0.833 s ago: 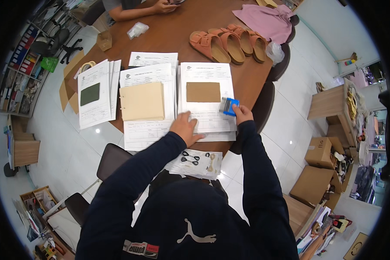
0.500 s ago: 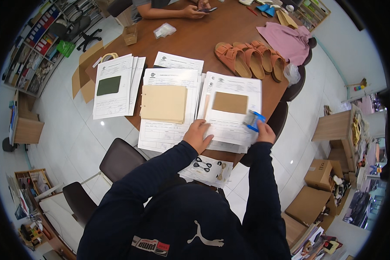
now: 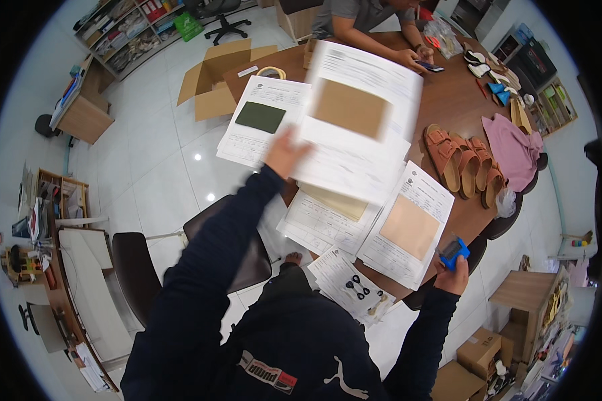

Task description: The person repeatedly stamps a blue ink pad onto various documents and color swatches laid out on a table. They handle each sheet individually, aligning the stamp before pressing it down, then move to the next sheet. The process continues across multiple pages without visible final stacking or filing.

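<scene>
One brown-swatch paper form (image 3: pixel 348 160) hangs over the tabletop (image 3: pixel 441 100), its edge seemingly pinched in the grip of our left hand (image 3: pixel 285 155); our right hand (image 3: pixel 453 275) clasps a blue handheld tool (image 3: pixel 454 250). We judge this page-turning; the next move calls for lowering it flat.

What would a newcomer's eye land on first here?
Probably the big blurred white sheet with a brown swatch on it, at upper centre above other papers, with the left hand at its left edge. Next might come the orange sandals in a row on the table's right side, beside a pink cloth. The small bright-blue tool in the right hand, lower right, also stands out.
</scene>
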The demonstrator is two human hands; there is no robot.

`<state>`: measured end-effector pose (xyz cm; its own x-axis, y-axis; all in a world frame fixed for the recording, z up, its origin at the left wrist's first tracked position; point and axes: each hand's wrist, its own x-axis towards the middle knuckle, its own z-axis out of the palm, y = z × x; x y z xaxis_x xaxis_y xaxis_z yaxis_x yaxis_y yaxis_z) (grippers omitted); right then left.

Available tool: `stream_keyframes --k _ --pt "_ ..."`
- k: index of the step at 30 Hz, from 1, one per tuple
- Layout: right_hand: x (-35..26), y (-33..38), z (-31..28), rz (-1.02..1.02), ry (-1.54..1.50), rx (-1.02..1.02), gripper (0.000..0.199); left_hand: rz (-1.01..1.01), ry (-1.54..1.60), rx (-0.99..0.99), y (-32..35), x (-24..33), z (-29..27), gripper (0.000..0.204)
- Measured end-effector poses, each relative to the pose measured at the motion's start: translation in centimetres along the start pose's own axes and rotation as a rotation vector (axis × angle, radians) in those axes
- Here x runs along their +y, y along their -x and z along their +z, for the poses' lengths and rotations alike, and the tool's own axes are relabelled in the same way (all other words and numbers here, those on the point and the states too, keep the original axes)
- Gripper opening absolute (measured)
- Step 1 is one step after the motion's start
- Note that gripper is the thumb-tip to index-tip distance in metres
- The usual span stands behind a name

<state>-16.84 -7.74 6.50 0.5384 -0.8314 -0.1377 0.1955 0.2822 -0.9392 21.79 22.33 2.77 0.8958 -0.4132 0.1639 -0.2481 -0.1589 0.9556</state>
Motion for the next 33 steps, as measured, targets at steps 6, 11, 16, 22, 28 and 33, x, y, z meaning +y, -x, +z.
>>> stream_keyframes --k 6,11,16,22,28,33 --pt "4.0 0.0 -3.8 0.077 0.575 0.186 0.032 -0.172 -0.072 -0.048 -9.0 -10.2 -22.2 0.044" --pt "3.4 -2.3 -5.5 -0.181 1.19 0.217 0.039 -0.191 -1.072 -0.08 -11.2 -10.9 -20.8 0.063" --pt "0.6 -3.8 -3.4 -0.222 1.349 0.14 0.039 0.479 -0.765 0.184 -7.0 -3.0 -8.2 0.047" --pt "1.6 -0.1 -1.6 -0.068 1.369 0.127 0.035 0.686 -0.31 -0.486 8.8 3.8 12.9 0.039" --pt "2.8 2.1 -1.5 0.038 1.365 0.176 0.039 0.62 -0.719 -0.984 14.9 5.9 20.9 0.06" --pt "3.7 2.3 -1.3 0.017 1.342 0.239 0.039 0.593 -0.902 -1.06 15.1 5.4 22.1 0.064"
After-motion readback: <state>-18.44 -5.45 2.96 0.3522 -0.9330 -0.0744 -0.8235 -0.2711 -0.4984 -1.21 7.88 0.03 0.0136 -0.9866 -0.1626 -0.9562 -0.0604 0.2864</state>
